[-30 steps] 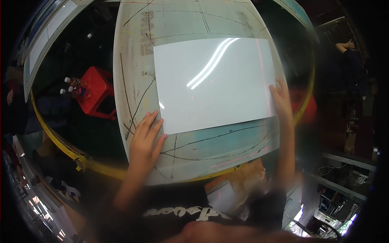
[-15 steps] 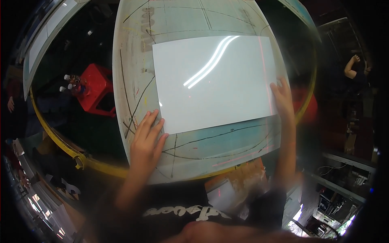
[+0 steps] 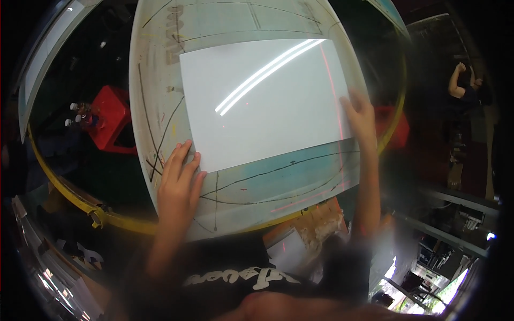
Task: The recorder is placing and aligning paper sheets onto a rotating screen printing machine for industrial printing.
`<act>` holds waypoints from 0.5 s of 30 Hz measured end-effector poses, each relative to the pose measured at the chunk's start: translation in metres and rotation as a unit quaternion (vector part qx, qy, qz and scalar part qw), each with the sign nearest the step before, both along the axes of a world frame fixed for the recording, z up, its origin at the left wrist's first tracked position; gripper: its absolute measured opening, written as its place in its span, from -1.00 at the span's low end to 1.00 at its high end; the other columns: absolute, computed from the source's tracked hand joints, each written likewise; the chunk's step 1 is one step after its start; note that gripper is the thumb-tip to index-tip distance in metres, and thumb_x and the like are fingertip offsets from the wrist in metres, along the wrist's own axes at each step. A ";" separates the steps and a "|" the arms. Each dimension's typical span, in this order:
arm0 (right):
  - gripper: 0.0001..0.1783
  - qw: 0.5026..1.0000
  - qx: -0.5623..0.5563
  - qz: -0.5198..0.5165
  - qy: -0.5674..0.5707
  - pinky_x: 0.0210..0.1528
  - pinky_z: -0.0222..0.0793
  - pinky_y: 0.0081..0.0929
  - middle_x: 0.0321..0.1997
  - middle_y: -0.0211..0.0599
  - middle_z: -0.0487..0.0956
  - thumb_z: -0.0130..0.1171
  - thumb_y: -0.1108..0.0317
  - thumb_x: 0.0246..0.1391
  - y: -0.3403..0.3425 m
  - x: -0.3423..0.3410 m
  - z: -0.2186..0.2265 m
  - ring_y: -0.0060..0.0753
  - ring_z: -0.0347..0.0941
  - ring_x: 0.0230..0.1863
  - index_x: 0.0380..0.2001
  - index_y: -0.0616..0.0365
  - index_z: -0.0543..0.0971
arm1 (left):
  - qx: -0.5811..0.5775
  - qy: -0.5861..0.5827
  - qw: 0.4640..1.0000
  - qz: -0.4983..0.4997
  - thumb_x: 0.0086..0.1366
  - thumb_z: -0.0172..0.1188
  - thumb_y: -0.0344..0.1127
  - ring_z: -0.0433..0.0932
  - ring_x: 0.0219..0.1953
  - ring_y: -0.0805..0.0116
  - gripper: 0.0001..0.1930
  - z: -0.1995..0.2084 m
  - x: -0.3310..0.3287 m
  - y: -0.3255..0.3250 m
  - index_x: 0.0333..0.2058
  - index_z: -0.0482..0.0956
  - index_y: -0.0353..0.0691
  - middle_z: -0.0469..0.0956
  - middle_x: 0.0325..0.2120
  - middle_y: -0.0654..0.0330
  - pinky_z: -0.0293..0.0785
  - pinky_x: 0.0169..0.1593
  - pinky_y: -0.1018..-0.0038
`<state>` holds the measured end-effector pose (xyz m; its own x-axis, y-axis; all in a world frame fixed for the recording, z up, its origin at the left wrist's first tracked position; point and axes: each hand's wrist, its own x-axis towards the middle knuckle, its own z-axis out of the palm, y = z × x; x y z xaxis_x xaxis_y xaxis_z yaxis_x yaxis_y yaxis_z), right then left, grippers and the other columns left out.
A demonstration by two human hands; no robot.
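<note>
A glossy white sheet (image 3: 257,117) lies on a pale, marked board (image 3: 166,112). Two bright bands of reflected light cross the sheet, and a thin red light line runs down near its right edge. My left hand (image 3: 179,184) rests on the board at the sheet's near left corner, fingers stretched out, with the fingertips beside the left edge. At the right edge is my right hand (image 3: 360,117). Its thumb points in over the sheet and the other fingers extend along the edge, slightly blurred. Neither hand visibly grasps anything.
A yellow curved rail (image 3: 128,222) passes around and beneath the board. A red stool (image 3: 110,115) with several capped bottles (image 3: 80,115) stands to the left. Below the near edge is a brown stained panel (image 3: 321,219). Another person (image 3: 461,88) is at the far right.
The whole view has shifted, so board, sheet and hands appear further left. Against the board's markings, the sheet sits slightly farther from the near edge. Both hands stay beside it.
</note>
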<state>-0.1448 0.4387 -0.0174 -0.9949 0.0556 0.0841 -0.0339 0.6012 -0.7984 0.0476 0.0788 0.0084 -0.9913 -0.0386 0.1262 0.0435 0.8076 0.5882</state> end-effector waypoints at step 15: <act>-0.67 0.995 0.060 0.015 0.075 -0.36 0.32 -0.66 -0.42 -0.38 0.45 0.37 0.43 -0.14 0.000 -0.001 -0.003 -0.59 0.34 -0.43 -0.24 0.29 0.60 | -0.017 0.015 1.000 0.001 0.14 0.18 -0.52 0.34 0.17 0.07 -0.68 -0.004 0.000 0.001 -0.09 0.53 -0.33 0.40 0.11 0.05 0.23 0.19 0.28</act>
<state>-0.1460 0.4382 -0.0206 -0.9719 0.0075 0.2352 -0.1653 0.6897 -0.7050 0.0475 0.0802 0.0039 -0.9870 -0.0364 0.1564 0.0582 0.8268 0.5595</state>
